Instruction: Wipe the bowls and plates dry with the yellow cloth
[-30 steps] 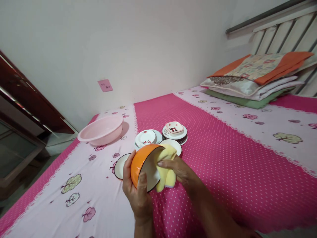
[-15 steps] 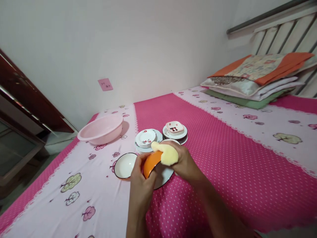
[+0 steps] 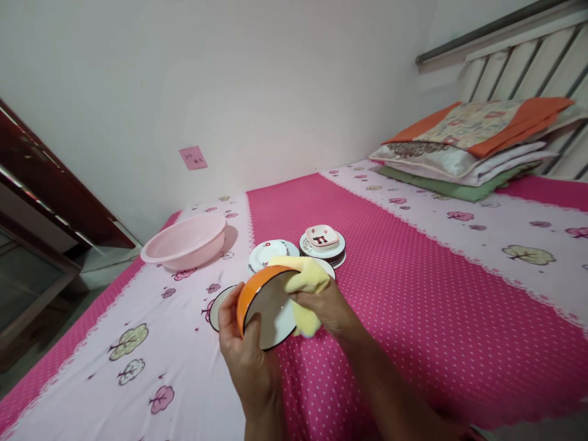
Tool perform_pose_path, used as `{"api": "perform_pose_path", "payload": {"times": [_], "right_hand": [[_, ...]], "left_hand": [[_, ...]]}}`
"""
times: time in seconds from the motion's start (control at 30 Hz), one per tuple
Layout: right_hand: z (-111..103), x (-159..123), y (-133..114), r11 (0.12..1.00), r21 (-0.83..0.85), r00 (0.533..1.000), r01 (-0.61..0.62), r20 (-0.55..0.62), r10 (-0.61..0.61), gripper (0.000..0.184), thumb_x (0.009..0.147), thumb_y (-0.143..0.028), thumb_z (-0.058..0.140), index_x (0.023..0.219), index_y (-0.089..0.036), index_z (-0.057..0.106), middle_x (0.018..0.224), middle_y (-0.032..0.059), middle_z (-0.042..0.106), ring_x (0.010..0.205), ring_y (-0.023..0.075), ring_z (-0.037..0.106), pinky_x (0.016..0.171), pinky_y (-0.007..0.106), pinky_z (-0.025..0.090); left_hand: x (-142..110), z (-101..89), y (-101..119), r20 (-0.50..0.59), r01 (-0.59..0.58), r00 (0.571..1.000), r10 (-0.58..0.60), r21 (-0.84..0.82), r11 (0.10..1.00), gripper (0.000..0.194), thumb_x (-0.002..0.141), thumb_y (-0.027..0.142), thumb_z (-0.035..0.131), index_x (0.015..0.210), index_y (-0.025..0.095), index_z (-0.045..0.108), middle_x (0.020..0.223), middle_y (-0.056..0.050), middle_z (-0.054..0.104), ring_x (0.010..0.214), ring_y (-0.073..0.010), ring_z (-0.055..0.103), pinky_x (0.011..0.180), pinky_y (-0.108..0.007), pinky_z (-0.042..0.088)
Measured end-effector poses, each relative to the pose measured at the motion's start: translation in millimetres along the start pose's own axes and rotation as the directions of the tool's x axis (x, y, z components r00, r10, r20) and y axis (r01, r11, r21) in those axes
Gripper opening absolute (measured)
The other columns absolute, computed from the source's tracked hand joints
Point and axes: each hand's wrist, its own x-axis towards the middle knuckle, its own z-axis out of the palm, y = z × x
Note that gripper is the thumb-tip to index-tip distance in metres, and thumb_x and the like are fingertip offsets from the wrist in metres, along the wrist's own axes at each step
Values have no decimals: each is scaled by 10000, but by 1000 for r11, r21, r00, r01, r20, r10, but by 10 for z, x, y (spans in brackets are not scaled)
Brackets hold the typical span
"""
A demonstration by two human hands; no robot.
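My left hand (image 3: 250, 355) is closed on the left rim of a bowl (image 3: 271, 312), orange outside and white inside with a dark edge. The bowl is tilted so that its inside faces me. In my right hand (image 3: 324, 303) a yellow cloth (image 3: 307, 278) is bunched, draped over the bowl's right rim and pressed against it. Behind my left hand, a second white bowl (image 3: 219, 309) with a dark rim sits on the bedsheet, partly hidden. Just beyond the held bowl stands a stack of white plates (image 3: 270, 251) with red flowers, its front covered by the cloth.
A pink basin (image 3: 186, 242) rests at the left by the wall. Right of the flowered plates is another plate stack (image 3: 328, 251) topped by a small square dish (image 3: 322, 236). Folded bedding (image 3: 473, 150) lies at the far right, against the headboard (image 3: 519, 70).
The bowl has turned to show its inside and shifted slightly left with my left hand. The cloth has spread from the bowl's orange outside over its right rim.
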Motion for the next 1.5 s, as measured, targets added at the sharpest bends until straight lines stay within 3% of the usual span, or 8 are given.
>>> {"api": "perform_pose_path", "payload": {"times": [0.13, 0.23, 0.47, 0.63, 0.9, 1.2, 1.37, 1.5], "right_hand": [[398, -112, 282, 973, 195, 991, -127, -21, 134, 436, 694, -392, 725, 1083, -215, 638, 1011, 90, 777, 900, 287, 766, 851, 444, 630], [527, -158, 357, 960, 246, 986, -133, -69, 154, 464, 693, -383, 716, 1114, -215, 615, 1046, 94, 775, 924, 284, 766, 855, 420, 630], [-21, 14, 4, 998, 46, 981, 33, -194, -24, 506, 572, -209, 844, 1060, -223, 714, 988, 31, 772, 932, 273, 717, 841, 373, 586], [-235, -7, -178, 850, -414, 942, 326, 64, -330, 628, 682, -64, 729, 1273, -274, 699, 1237, 37, 752, 1116, 278, 703, 958, 381, 543], [-248, 1, -228, 799, -485, 923, 357, 49, -382, 654, 673, -44, 727, 1289, -260, 690, 1225, 48, 756, 1070, 262, 711, 974, 408, 541], [65, 40, -65, 987, -37, 941, 154, -300, -158, 460, 649, -274, 825, 1089, -192, 718, 973, 52, 777, 863, 245, 714, 740, 352, 587], [236, -9, -15, 990, 23, 957, 137, -261, -126, 470, 667, -319, 848, 1100, -184, 726, 927, 41, 773, 811, 231, 720, 705, 337, 596], [80, 9, -143, 990, 98, 969, 106, -234, -80, 462, 621, -368, 940, 1018, -197, 777, 978, 52, 801, 895, 261, 754, 794, 369, 619]], "left_hand": [[-120, 105, 77, -156, -68, 986, 61, -45, 997, 466, 889, 268, 656, 1339, 365, 583, 1376, -6, 644, 1243, -292, 628, 999, -403, 547], [-100, 90, 108, -103, -29, 994, 30, 13, 999, 532, 923, 347, 660, 1436, 371, 522, 1460, -30, 607, 1272, -308, 625, 992, -405, 557], [214, -159, 91, 238, -28, 969, -62, 357, 934, 479, 860, 444, 708, 1297, 253, 659, 1288, -79, 713, 1170, -300, 663, 951, -390, 540], [226, -293, 204, 421, 0, 835, -354, 642, 766, 512, 874, 310, 643, 1382, 246, 642, 1275, -118, 728, 1059, -302, 686, 885, -420, 562], [219, -289, 113, 438, 187, 796, -418, 478, 858, 703, 881, 289, 633, 1566, 330, 482, 1486, -84, 627, 1051, -258, 696, 874, -378, 589], [191, -161, -109, 222, 454, 869, -442, -2, 891, 689, 832, 331, 798, 1472, 295, 545, 1250, -54, 764, 1126, -258, 729, 929, -368, 629], [145, -93, -118, 124, 475, 880, -459, -162, 865, 558, 726, 171, 843, 1254, 210, 666, 1184, -76, 778, 1039, -249, 749, 839, -347, 674], [162, -108, -128, 153, 486, 873, -463, -187, 854, 574, 719, 154, 849, 1258, 225, 663, 1207, -72, 769, 1049, -259, 748, 848, -373, 684]]}}
